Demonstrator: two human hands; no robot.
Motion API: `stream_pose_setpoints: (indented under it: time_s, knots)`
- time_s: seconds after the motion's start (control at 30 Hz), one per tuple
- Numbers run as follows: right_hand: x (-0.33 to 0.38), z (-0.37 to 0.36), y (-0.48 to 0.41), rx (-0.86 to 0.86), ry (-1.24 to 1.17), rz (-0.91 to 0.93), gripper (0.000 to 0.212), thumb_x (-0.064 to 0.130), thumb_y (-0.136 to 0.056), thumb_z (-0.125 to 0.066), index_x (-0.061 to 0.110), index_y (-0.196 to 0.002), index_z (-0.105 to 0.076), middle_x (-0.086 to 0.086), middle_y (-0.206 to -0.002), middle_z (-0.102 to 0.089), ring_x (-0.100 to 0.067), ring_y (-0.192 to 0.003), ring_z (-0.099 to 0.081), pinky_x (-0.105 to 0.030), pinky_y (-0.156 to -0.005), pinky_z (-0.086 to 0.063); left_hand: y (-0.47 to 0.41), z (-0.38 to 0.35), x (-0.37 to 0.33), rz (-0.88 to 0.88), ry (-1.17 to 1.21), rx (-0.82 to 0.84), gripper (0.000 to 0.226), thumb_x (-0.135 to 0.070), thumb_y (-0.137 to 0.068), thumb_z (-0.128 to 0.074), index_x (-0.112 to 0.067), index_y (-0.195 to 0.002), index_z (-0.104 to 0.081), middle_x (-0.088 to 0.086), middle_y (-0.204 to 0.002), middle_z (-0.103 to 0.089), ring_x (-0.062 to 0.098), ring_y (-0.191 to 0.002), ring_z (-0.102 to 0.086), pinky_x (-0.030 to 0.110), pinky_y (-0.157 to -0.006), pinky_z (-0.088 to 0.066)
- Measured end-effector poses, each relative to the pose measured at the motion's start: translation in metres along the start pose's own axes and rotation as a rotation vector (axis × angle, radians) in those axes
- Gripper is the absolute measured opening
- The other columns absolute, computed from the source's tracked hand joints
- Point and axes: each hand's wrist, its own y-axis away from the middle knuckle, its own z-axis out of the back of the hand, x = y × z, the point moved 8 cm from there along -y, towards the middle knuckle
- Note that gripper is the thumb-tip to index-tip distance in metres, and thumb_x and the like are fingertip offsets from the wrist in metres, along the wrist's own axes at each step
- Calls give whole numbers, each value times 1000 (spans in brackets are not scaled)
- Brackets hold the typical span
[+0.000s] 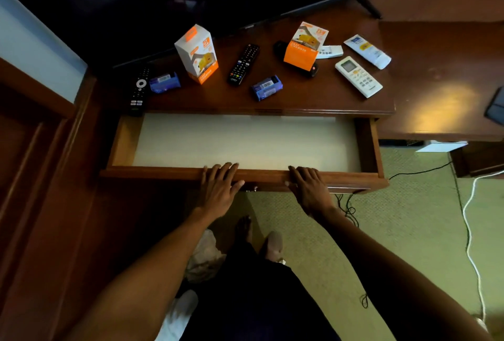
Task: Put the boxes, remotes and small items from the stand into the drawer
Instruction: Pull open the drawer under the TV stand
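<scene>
Head cam: left hand (220,187) & right hand (308,187) lie flat, fingers spread, holding nothing, on front edge of open drawer (163,172); charger boxes (197,54), remotes (243,64), small blue packs (266,87) all on stand (313,97) top.

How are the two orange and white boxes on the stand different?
The left box stands clear on the stand's top; the right box leans on a dark thing. The left box shows orange at its bottom; the right box shows a wider orange band. Both are orange and white with "25W" printed.
</scene>
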Motion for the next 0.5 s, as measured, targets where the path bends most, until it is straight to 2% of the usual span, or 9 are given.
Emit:
stream_pose_setpoints:
  time_s: [0.23, 0.33, 0.5]
  knots:
    - [14, -7, 48, 0, -23, 29, 55, 48, -101, -28, 16, -145, -36, -8, -127, -56, -26, -114, -51, -41, -105, -39, 46, -15, -6, 9, -13, 37, 63, -61, -97, -13, -29, -151, -21, -1, -155, -33, 27, -143, -26, 54, -119, -7]
    - [14, -8, 52, 4, -40, 32, 55, 51, -99, -28, 18, -142, -40, -7, -125, -59, -27, -113, -53, -42, -103, -41, 55, -16, -8, 17, -23, 64, 66, -62, -95, -8, -29, -151, -20, -2, -157, -30, 27, -144, -23, 54, -119, -7]
    - [11, 9, 36, 27, -62, 36, 51, 59, -96, -31, 27, -124, -58, -4, -107, -71, -29, -95, -65, -39, -79, -53, 52, -10, -21, 66, 17, 135, 69, -65, -94, -8, -29, -150, -25, -6, -160, -24, 29, -145, -20, 57, -118, -1]
